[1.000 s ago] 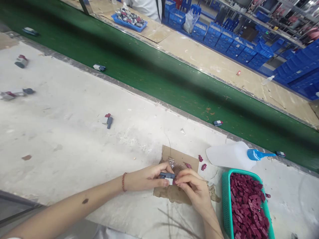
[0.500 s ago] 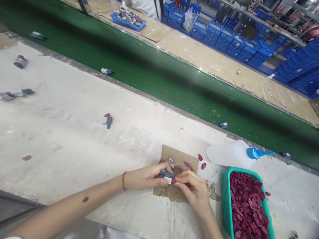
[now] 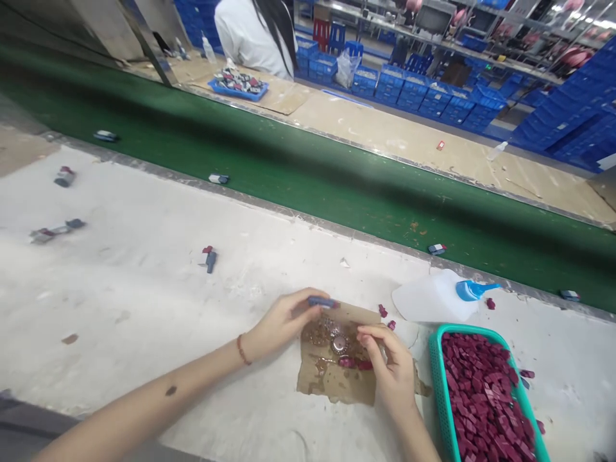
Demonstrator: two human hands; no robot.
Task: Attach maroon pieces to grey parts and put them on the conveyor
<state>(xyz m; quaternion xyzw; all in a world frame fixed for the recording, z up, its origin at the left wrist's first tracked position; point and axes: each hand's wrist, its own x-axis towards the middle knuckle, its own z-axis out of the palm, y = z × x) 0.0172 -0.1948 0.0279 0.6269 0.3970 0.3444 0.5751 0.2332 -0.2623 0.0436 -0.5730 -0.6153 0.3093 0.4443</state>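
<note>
My left hand pinches a small dark blue-grey plastic part with a maroon tip, raised over the far edge of a cardboard sheet. Thumb and fingertips of my right hand are pressed together over the cardboard's right side, apart from that part; whatever they hold, if anything, is too small to make out. On the wet, shiny cardboard sit a round metal cap and maroon pieces just left of my right hand. A green basket full of maroon pieces stands to the right.
A white squeeze bottle with a blue nozzle lies behind the basket. Beyond runs a green belt carrying several small parts. An assembled part lies on the white table. Across the belt, a person in white is near a blue tray.
My hands have separated: the left moved up and away with the part, the right drew back to the right. The camera view has tilted upward, showing more of the background.
</note>
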